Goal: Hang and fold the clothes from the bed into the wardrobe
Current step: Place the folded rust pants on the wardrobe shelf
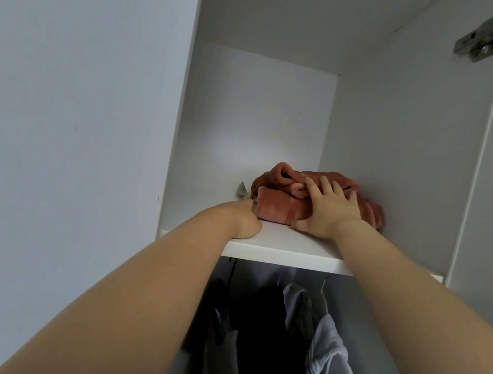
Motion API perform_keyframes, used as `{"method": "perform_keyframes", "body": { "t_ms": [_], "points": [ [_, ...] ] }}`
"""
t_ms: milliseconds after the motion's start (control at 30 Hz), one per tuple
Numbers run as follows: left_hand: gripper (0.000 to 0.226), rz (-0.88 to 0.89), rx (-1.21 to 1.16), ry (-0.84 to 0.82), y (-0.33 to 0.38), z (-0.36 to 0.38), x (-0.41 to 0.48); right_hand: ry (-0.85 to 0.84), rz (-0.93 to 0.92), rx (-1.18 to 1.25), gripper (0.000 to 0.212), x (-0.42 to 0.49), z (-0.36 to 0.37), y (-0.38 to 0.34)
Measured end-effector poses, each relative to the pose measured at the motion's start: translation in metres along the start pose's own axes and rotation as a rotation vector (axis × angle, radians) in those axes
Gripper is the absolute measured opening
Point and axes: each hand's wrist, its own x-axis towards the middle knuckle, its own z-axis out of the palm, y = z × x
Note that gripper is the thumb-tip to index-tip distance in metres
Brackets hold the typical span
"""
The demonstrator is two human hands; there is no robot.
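Obs: the folded rust-orange plush garment (274,204) lies on the white top shelf (292,253) of the wardrobe, toward the right wall, a little back from the near edge. Its long axis runs left to right, parallel to the shelf edge.

Right hand (329,209): laid over the near right part of the bundle. Your fingers (325,183) are splayed wide and fairly straight across the top fold, and the thumb lies low along the near face, by the shelf board. This reads as pressing, not clutching.

Left hand (244,222): rests on the shelf, touching the bundle's near left corner. Its fingers are hidden from this angle, so I cannot tell whether they are curled or flat.

Key relation: the garment lies on the far side of both hands, so any push goes straight back into the shelf. The right hand is on top of it and the left only meets the corner. Judgement: placing is nearly done. Push evenly at both ends, or the bundle may pivot.

A small grey scrap (242,190) sits just left of the bundle. Hung clothes (329,364) are below the shelf.
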Motion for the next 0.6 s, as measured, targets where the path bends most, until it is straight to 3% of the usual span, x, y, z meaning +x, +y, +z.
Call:
{"method": "perform_keyframes", "body": {
  "t_ms": [300, 467, 600],
  "points": [
    [0.048, 0.023, 0.087, -0.041, -0.001, -0.006, -0.019, -0.104, 0.046, 0.391, 0.075, -0.038, -0.010, -0.027],
    [0.042, 0.080, 0.328, 0.327, -0.019, -0.013, -0.047, 0.088, 0.090, 0.521, 0.064, -0.076, -0.032, -0.041],
    [0.039, 0.331, 0.642, 0.545, -0.032, -0.022, -0.076, 0.319, 0.038, 0.500, 0.052, -0.105, -0.046, -0.065]
  ]
}}
